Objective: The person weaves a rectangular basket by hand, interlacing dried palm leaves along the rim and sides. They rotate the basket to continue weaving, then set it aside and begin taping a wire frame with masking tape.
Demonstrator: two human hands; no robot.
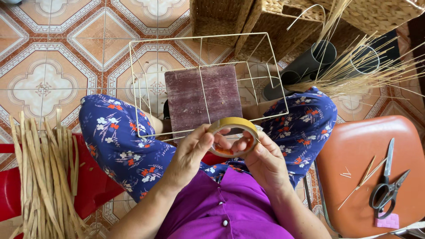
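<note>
Patterned floor tiles (44, 84) in orange, cream and grey fill the far left of the view, with a person sitting over them in blue floral trousers and a purple top. Both hands are up over the lap holding a roll of tape (233, 136), yellowish with a tan rim. The left hand (188, 155) grips the roll's left edge, thumb on the outer rim. The right hand (265, 161) cups it from the right, fingers curled in through the middle of the roll. So both hands are closed on the tape, neither is loose.

Just beyond the tape a pale wire frame (203, 82), box shaped, rests across the knees. Under it sits a dark reddish wooden board (203, 97), seen through the wires.

On the near left a bundle of dried flat straw strips (44, 177) lies over something red, looks like a red stool (93, 186). On the right is an orange chair seat (354, 168) with scissors (387, 186) lying on it, plus a few thin straw bits and a small pink item near the scissor handles.

Far right, woven baskets (248, 22) are stacked up, and dark tubes (314, 59) sit beside them with a spray of thin reeds (363, 73) fanning out to the right.
</note>
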